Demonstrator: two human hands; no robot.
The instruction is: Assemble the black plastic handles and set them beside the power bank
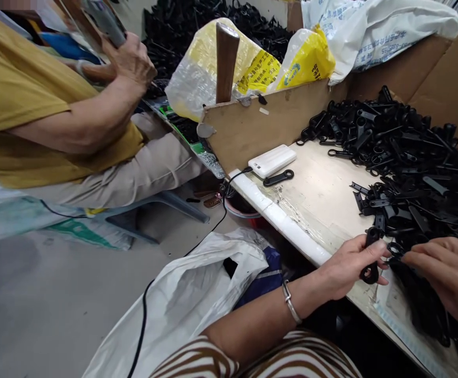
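My left hand, with a silver bracelet at the wrist, grips a black plastic part between thumb and fingers. Just right of it, the bent fingers of my right hand are closed at a small black ring-ended piece; what exactly they pinch is hard to make out. Beneath my right hand lie long black pieces near the table's front edge. A large pile of black plastic parts covers the right side of the table.
A white power bank with a black cable lies by a single black part near the wooden divider. White sacks hang below the table edge. At left sits a person in a yellow shirt, holding a grey tool.
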